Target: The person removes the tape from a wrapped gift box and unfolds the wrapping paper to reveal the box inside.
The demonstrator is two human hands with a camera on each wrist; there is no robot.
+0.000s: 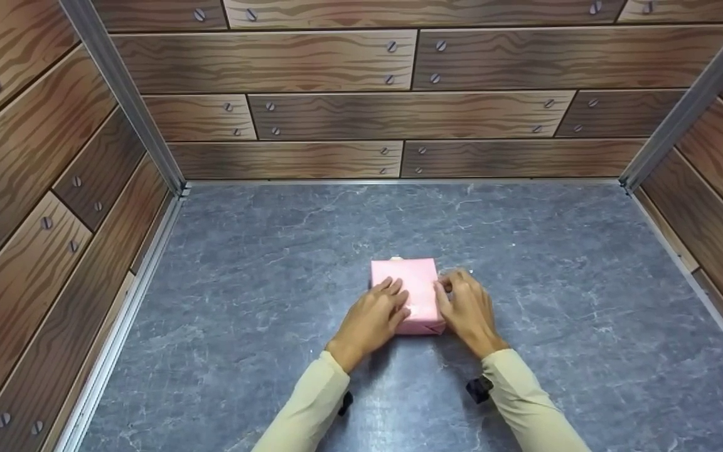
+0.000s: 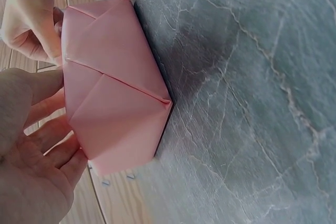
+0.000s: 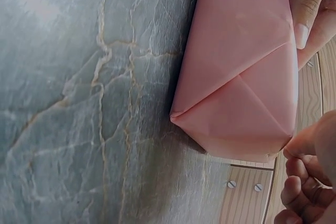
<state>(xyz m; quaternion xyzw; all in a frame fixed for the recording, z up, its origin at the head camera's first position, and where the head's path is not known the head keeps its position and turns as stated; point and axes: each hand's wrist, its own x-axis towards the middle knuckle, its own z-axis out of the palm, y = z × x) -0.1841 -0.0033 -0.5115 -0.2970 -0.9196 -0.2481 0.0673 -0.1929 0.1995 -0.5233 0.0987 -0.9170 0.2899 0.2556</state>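
A box wrapped in pink paper (image 1: 421, 282) sits on the dark marbled surface, its folded end flaps (image 2: 113, 82) facing the wrist cameras. Across the box's top lies my left hand (image 1: 375, 317), the fingers spread and nearly straight. My right hand (image 1: 469, 307) is at the right edge of the box, its thumb and curled fingers pinching at that edge. In the right wrist view, the right fingertips (image 3: 295, 148) meet a corner of the pink paper, while the left thumb (image 3: 302, 34) rests along the upper edge. The underside of the box is hidden.
Wood-patterned panels (image 1: 330, 116) stand behind the grey surface (image 1: 261, 251), with more at the left and right. Metal strips (image 1: 126, 301) run along the side edges. Small dark devices (image 1: 479, 389) are strapped at both wrists. A small pale bit (image 1: 396, 258) shows behind the box.
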